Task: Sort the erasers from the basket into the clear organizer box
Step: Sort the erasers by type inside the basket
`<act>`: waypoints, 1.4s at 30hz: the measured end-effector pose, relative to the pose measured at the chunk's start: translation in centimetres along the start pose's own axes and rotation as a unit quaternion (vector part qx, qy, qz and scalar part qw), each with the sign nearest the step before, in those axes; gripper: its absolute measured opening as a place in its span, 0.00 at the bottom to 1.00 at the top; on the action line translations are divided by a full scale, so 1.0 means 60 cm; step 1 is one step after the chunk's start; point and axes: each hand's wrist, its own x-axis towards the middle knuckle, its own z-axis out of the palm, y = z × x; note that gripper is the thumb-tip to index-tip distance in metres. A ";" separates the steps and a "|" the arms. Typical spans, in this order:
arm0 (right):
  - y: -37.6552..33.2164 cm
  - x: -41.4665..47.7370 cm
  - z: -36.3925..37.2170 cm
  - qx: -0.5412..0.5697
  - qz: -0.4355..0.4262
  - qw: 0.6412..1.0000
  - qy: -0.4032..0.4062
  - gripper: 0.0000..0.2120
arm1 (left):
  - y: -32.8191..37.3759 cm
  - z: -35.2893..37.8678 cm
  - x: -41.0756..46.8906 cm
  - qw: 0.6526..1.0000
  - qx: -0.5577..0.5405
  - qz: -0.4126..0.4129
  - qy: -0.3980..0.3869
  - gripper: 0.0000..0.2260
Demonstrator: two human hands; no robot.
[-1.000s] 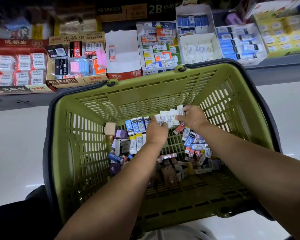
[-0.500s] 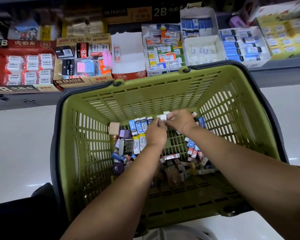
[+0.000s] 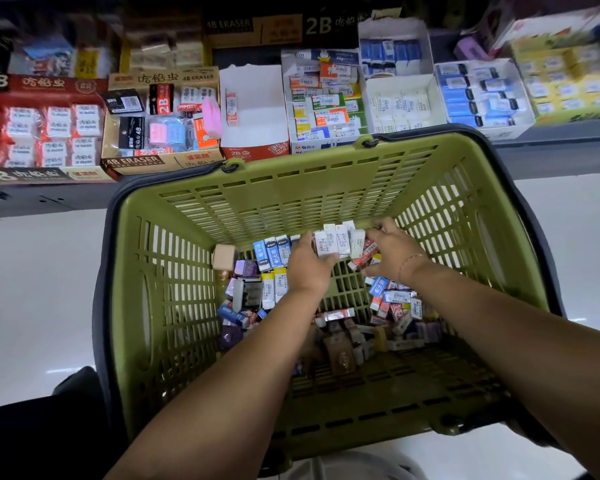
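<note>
A green plastic basket (image 3: 184,306) with a dark rim fills the middle of the view, and several loose erasers (image 3: 388,306) in white, blue, red and purple wrappers lie on its floor. At the basket's far wall my left hand (image 3: 307,270) holds a row of white erasers (image 3: 336,239) upright, its fingers hidden under them. My right hand (image 3: 394,252) is just right of that row with fingers spread, its fingertips touching the row's right end above a red eraser (image 3: 364,252). A row of blue erasers (image 3: 272,252) leans left of my left hand. No clear organizer box is in view.
Behind the basket a shelf carries open display boxes of erasers: a red 2B box (image 3: 42,129) at left, a brown 4B box (image 3: 160,119), a nearly empty white box (image 3: 257,109), and blue (image 3: 478,95) and yellow ones (image 3: 568,81) at right. White floor lies either side.
My hands met at the far wall and drew the white erasers together. The row now stands gathered in my left hand, and my right hand has shifted slightly to the right.
</note>
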 end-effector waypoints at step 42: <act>-0.116 -0.055 0.014 0.114 0.174 0.969 -0.131 0.15 | -0.039 0.002 -0.051 0.988 0.030 -0.104 -0.112 0.09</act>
